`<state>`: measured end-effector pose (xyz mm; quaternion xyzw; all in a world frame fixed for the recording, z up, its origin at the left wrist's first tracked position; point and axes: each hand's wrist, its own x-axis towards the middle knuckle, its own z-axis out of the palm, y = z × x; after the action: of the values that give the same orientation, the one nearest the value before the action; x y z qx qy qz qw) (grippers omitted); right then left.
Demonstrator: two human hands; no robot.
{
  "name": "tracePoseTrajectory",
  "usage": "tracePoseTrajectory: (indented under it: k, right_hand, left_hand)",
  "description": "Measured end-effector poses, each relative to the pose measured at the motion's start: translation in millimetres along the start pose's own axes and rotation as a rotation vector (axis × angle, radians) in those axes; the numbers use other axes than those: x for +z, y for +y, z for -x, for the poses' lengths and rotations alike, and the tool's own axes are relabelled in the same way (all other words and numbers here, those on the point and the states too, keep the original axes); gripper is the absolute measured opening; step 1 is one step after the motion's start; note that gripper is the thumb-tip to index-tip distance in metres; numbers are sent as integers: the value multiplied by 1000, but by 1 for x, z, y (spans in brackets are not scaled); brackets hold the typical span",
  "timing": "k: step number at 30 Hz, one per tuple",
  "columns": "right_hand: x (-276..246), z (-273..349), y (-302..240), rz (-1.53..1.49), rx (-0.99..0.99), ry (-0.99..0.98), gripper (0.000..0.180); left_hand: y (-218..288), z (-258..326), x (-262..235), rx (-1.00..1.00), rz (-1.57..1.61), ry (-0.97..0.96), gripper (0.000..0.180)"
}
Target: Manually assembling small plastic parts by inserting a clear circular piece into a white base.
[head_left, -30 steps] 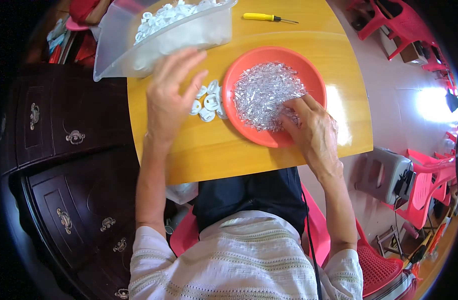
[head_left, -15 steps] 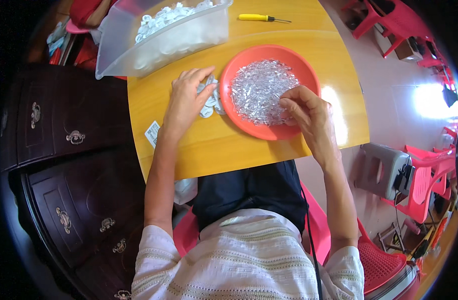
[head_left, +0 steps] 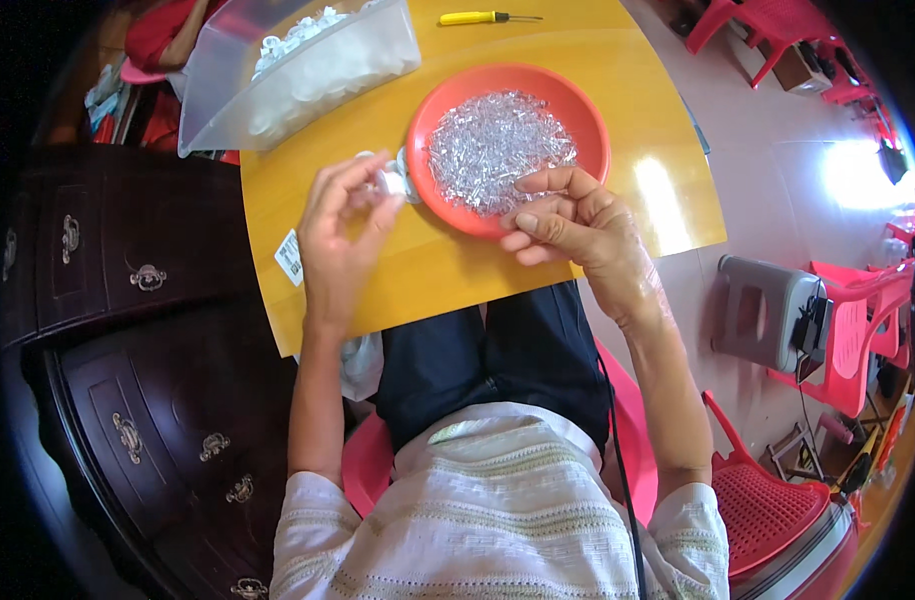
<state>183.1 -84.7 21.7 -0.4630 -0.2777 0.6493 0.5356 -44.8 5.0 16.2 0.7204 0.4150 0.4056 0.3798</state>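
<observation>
A small white plastic piece sits between the thumb and fingers of my left hand, raised just left of the red plate. Behind it, partly hidden, a few more white pieces lie against the plate's left side. The round red plate holds a heap of tiny clear, shiny slivers. My right hand hovers over the plate's near right rim, its thumb and fingers closed in a pinch. What the pinch holds, if anything, is too small to make out.
A translucent bin of white pieces stands at the table's far left. Beyond the plate lies a yellow-handled screwdriver. A printed label card rests by the left edge. Dark drawers flank the yellow table; a grey stool stands right.
My left hand has lifted a white piece from the small pile. My right hand has drawn back from the clear slivers toward the plate's near rim. The whole view has shifted slightly.
</observation>
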Motion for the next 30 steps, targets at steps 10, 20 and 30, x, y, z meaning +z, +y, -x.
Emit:
tracePoseTrajectory:
  k: [10,20,30]
  right_hand:
    - [15,40,27,-4,45,-117,25]
    - [22,56,27,370,-81,-104,9]
    - [20,51,33,432,-66,-5,10]
  left_hand:
    - [26,75,26,-296,565,-261,22]
    - [18,90,36,-293,529,-253,13]
    - [12,93,52,-279,674,-40,10]
